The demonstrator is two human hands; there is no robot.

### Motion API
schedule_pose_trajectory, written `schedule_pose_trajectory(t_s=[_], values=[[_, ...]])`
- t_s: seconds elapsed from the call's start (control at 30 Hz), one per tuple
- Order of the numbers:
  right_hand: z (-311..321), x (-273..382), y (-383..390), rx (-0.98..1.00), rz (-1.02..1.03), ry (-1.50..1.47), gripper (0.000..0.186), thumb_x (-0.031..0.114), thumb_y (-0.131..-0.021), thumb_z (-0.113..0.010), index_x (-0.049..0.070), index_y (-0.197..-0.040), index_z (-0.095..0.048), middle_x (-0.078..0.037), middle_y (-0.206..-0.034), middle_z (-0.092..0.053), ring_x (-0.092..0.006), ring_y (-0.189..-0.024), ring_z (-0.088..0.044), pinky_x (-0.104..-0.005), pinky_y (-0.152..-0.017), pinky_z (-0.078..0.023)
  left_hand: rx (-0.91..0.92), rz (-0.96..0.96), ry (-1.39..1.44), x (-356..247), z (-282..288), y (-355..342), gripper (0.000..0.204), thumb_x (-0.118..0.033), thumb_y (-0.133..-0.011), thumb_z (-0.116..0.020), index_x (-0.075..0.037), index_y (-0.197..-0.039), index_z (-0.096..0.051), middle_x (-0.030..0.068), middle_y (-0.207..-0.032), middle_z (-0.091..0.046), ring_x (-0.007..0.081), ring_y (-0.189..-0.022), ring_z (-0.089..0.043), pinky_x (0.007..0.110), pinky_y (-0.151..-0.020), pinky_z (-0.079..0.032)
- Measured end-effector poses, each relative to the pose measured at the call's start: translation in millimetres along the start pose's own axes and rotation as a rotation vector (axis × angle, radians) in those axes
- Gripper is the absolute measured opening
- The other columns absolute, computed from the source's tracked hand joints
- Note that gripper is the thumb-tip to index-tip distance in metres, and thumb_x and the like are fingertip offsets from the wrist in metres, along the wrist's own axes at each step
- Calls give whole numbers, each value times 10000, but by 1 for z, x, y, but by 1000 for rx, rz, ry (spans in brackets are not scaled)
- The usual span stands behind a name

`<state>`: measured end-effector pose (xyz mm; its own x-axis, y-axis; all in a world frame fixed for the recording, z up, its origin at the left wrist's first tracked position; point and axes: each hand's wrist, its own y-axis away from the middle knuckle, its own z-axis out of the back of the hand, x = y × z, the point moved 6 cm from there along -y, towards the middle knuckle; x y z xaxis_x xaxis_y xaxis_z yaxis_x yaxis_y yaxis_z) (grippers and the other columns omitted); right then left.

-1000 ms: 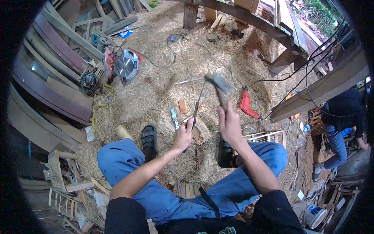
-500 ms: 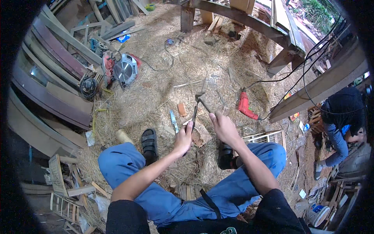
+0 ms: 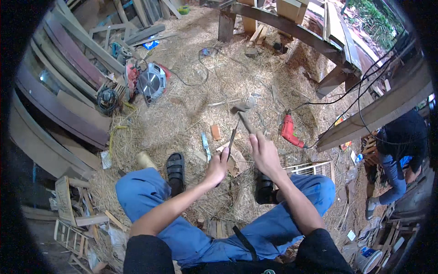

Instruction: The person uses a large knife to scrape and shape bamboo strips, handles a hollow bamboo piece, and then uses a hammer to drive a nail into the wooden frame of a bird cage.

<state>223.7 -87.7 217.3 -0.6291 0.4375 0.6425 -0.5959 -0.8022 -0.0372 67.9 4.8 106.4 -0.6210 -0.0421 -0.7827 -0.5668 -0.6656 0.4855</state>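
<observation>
My left hand (image 3: 216, 170) is closed round a narrow dark metal bar (image 3: 232, 140) that points up and away from me; its exact kind is unclear. My right hand (image 3: 265, 157) grips the wooden handle of a hammer (image 3: 245, 122). The hammer's head is just beyond the bar's upper tip, with a small gap between them. Beneath my hands a flat piece of wood (image 3: 237, 165) lies on the ground between my feet. To its left are a slim tool with a light blue handle (image 3: 205, 145) and a small orange block (image 3: 216, 132).
A red power drill (image 3: 289, 131) lies right of my hands, a circular saw (image 3: 151, 84) far left. Curved boards (image 3: 54, 112) lean along the left. A wooden bench frame (image 3: 292, 28) stands at the back. Another person (image 3: 394, 153) crouches at right beyond a long beam (image 3: 378, 112).
The hammer's head was at the bar's tip and has lifted away from it. The bar has tilted slightly to the right. The whole view has shifted a little.
</observation>
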Motion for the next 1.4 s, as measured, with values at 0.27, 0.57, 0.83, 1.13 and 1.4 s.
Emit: schedule_pose_trajectory(t_s=[0.27,0.57,0.83,1.13,1.4], values=[[-12,-27,-2,90,-69,45,375,370,-1053,-389,17,-994,-500,-295,-721,-615,-526,-732,-601,-634,-662,-421,24,-51,155,14,-12,-3,669,-600,-1027,-339,-12,-849,-603,100,-588,-554,262,-580,-596,417,-581,-460],[13,-15,10,-257,76,-138,296,317,-1038,-444,33,-1088,-512,-295,-701,-608,-492,-663,-612,-573,-569,-445,-86,-176,59,19,-5,-18,713,-633,-1005,-360,33,-952,-609,35,-527,-504,147,-430,-525,337,-435,-435],[9,-22,2,-60,-71,6,327,353,-1050,-413,45,-994,-505,-285,-700,-620,-516,-699,-608,-606,-630,-462,-23,-176,35,19,3,-20,693,-611,-1012,-371,25,-1030,-646,85,-561,-552,195,-464,-565,374,-484,-450],[-3,-25,2,-38,-88,-26,326,340,-1047,-423,25,-1027,-504,-301,-718,-615,-515,-716,-612,-602,-626,-439,-164,-247,-140,12,21,-16,622,-527,-1030,-395,34,-1042,-663,238,-671,-627,373,-678,-667,466,-660,-493],[-45,-82,-4,93,-82,57,373,387,-1058,-354,38,-1092,-481,-292,-774,-644,-524,-759,-614,-632,-683,-452,-66,-263,-223,-19,24,-19,587,-531,-1014,-432,-12,-1143,-675,265,-775,-669,449,-795,-674,481,-739,-515]])
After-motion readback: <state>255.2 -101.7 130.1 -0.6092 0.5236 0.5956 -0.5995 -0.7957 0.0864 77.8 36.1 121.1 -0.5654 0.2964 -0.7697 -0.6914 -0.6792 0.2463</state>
